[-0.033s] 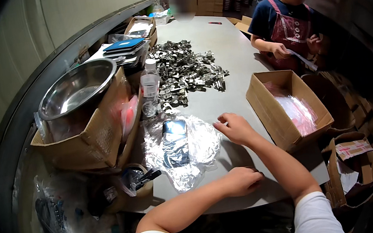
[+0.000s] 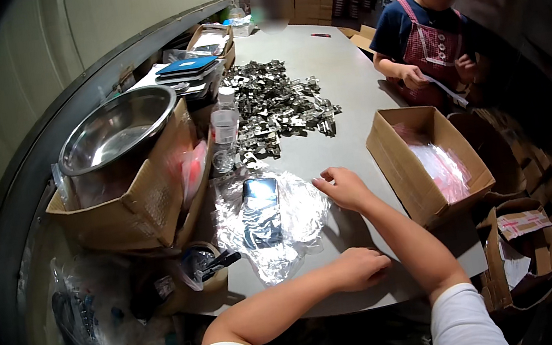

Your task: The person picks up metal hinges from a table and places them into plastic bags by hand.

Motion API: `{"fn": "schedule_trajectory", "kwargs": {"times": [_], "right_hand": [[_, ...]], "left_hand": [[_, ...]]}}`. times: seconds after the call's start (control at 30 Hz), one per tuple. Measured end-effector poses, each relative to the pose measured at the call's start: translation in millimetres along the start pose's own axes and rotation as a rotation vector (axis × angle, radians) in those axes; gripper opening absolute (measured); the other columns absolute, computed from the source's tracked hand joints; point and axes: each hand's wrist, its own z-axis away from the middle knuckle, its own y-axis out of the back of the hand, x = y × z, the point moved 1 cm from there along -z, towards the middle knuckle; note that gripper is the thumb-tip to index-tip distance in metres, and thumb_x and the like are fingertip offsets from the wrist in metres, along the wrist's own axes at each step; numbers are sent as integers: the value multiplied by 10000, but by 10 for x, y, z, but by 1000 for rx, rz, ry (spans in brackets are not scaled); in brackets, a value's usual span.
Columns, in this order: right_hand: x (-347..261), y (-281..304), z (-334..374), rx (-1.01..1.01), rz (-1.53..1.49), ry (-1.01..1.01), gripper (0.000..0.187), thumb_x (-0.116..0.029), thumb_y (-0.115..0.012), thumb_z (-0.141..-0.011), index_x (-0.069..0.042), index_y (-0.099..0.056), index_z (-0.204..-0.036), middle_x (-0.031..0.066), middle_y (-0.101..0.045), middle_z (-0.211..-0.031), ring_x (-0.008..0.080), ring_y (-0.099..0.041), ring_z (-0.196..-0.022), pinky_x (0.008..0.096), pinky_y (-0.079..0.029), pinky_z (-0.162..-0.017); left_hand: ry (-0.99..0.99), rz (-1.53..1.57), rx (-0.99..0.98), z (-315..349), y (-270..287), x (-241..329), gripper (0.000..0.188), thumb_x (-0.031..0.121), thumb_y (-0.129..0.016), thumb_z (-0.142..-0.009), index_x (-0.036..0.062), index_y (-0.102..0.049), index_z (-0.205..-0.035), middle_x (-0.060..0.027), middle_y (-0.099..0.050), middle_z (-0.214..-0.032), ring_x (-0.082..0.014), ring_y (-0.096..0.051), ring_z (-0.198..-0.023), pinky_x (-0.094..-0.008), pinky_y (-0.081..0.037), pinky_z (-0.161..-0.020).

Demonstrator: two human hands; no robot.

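My left hand (image 2: 360, 268) rests near the table's front edge, fingers curled in; I see nothing in it. Farther forward, my right hand (image 2: 344, 188) is over the table beside crumpled clear plastic bags (image 2: 302, 204), fingers loosely bent and apart, holding nothing. A dark smartphone (image 2: 262, 207) with glare on its screen lies on those bags, touched by neither hand. Behind the bags spreads a large heap of small shiny metal clips (image 2: 280, 104). A clear plastic bottle (image 2: 224, 134) stands at the heap's left side.
On the left, a steel basin (image 2: 116, 128) sits on a cardboard box (image 2: 118, 214). An open carton (image 2: 424, 157) with pinkish plastic packets stands at the table's right edge. Beyond it a person (image 2: 424, 43) in a checked apron holds a white strip. Black-handled scissors (image 2: 222, 263) lie at lower left.
The whole view has shifted very slightly. My hands, the phone and the bags keep their places.
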Motion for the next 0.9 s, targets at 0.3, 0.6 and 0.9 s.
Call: {"fn": "schedule_trajectory", "kwargs": {"times": [0.3, 0.6, 0.9], "right_hand": [[-37, 35, -156, -31, -1117, -151, 144, -208, -490, -997, -68, -469, -968, 124, -661, -1023, 187, -653, -922, 285, -524, -794], [404, 571, 272, 146, -1189, -84, 51, -110, -460, -980, -84, -424, -1005, 122, -632, -958, 139, -593, -693, 266, -518, -734], [327, 538, 516, 276, 120, 95, 235, -39, -446, -827, -102, -665, -887, 127, -639, -975, 349, -632, -893, 427, -506, -789]], "left_hand": [[266, -332, 444, 38, 309, -112, 234, 181, -672, -734, 63, -615, -927, -97, -613, -983, -267, -553, -1015, -407, -392, -893], [535, 753, 875, -29, 271, -740, 343, 229, -482, -946, 32, -535, -1221, -115, -569, -1212, -217, -570, -1012, -361, -478, -814], [561, 806, 801, 144, 675, -346, 360, 216, -670, -843, 59, -512, -1126, -58, -563, -946, -134, -583, -776, -252, -456, -584]]}}
